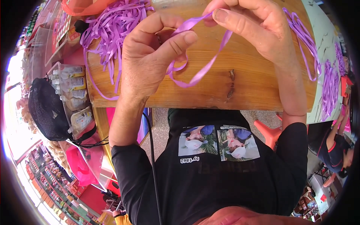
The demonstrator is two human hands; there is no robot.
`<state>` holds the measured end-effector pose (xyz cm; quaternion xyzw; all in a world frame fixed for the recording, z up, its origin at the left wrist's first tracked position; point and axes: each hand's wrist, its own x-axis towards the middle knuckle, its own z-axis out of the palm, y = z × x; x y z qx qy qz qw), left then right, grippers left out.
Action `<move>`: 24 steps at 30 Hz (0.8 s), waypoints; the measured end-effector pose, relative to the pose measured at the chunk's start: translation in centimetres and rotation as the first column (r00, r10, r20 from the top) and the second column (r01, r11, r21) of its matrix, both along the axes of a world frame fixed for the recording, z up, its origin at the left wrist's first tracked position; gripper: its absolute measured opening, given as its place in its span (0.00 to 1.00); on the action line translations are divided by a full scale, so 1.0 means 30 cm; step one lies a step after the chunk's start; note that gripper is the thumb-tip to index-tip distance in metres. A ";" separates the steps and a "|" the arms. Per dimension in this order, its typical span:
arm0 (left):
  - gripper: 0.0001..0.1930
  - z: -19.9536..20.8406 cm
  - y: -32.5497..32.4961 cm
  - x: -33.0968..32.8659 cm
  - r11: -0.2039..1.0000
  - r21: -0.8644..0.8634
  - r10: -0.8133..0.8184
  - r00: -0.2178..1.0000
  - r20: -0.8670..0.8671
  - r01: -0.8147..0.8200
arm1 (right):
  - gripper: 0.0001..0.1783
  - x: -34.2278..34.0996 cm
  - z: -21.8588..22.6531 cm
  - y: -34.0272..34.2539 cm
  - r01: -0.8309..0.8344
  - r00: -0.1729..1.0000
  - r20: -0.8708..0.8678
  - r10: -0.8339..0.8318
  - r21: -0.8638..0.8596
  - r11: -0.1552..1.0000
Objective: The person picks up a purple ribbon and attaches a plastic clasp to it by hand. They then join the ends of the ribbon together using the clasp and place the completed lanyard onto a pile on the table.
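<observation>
A purple ribbon [200, 77] is stretched between my two hands above the wooden table, its loose length hanging in a loop below them. My left hand [155, 48] pinches the ribbon between thumb and fingers. Close by on the right, my right hand [251, 26] grips the same ribbon between thumb and forefinger. To the left of my left hand lies a tangled heap of purple ribbons [108, 32]. On the table's right side, a looped bundle of purple ribbons [305, 41] hangs over the edge.
The wooden table [262, 90] ends just in front of my body. Left of it are a clear bin of pouches [77, 88] and a black mesh bag [47, 108]. More purple ribbons [330, 90] lie on a white marbled surface at right. An orange stool [268, 133] stands below; another person [333, 150] is at far right.
</observation>
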<state>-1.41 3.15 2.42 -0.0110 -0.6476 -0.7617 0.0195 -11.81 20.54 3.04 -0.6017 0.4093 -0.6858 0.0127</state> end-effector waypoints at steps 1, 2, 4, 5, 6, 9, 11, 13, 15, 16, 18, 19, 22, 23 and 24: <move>0.08 -0.001 -0.004 -0.001 1.000 0.011 -0.012 1.000 -0.021 0.012 | 0.08 -0.003 0.000 -0.001 -0.036 0.999 -0.006 0.036 0.007 0.999; 0.06 0.005 -0.003 -0.005 0.999 0.023 -0.033 0.999 -0.043 0.034 | 0.08 0.032 0.064 0.011 -0.031 0.999 -0.010 0.031 0.008 0.999; 0.06 0.014 0.003 -0.003 0.993 0.116 -0.031 0.999 -0.032 0.035 | 0.08 0.117 0.197 0.065 0.016 0.689 0.491 -0.533 0.725 0.689; 0.07 0.015 0.004 -0.002 0.978 0.207 -0.027 0.999 -0.017 0.030 | 0.08 0.105 0.187 0.075 0.015 0.692 0.491 -0.530 0.724 0.690; 0.07 0.012 -0.005 0.001 0.978 0.205 -0.024 1.000 -0.020 0.027 | 0.09 0.082 0.164 0.086 -0.107 0.644 0.629 -0.435 0.637 0.763; 0.10 -0.009 -0.033 -0.005 0.923 0.356 -0.186 0.979 0.081 0.146 | 0.10 0.049 0.093 0.125 -0.219 0.551 0.802 -0.231 0.406 0.887; 0.12 -0.020 -0.041 -0.004 0.939 0.240 -0.279 0.955 0.104 0.248 | 0.11 0.045 0.082 0.138 -0.227 0.528 0.841 -0.119 0.274 0.935; 0.12 -0.024 -0.045 -0.004 0.896 0.338 -0.333 0.939 0.087 0.287 | 0.12 0.046 0.089 0.154 -0.229 0.373 0.922 0.100 -0.013 0.973; 0.11 -0.037 -0.049 0.010 0.852 0.427 -0.365 0.928 0.071 0.302 | 0.13 -0.143 -0.072 0.056 -0.623 0.324 0.649 0.688 -0.401 0.671; 0.12 -0.038 -0.040 0.007 0.790 0.527 -0.369 0.929 0.000 0.314 | 0.13 -0.211 -0.118 0.030 -0.862 0.040 0.165 0.986 -0.493 0.117; 0.12 -0.055 -0.061 0.032 0.731 0.617 -0.322 0.945 -0.064 0.291 | 0.13 -0.072 0.013 0.097 -0.672 0.183 0.682 0.708 -0.439 0.596; 0.12 -0.043 -0.040 0.015 0.658 0.663 -0.342 0.926 -0.159 0.357 | 0.14 -0.015 0.087 0.179 -0.360 0.179 0.971 0.157 -0.084 0.929; 0.13 -0.047 -0.034 0.027 0.556 0.712 -0.314 0.902 -0.297 0.428 | 0.14 -0.044 0.087 0.214 -0.263 0.221 0.969 0.113 -0.052 0.963; 0.12 -0.033 -0.030 0.032 0.575 0.724 -0.241 0.925 -0.295 0.381 | 0.14 -0.106 0.030 0.201 -0.260 0.223 0.968 0.114 -0.054 0.964; 0.11 -0.030 -0.045 0.055 0.606 0.733 -0.140 0.949 -0.283 0.308 | 0.14 -0.212 -0.099 0.140 -0.626 0.119 0.725 0.679 -0.476 0.618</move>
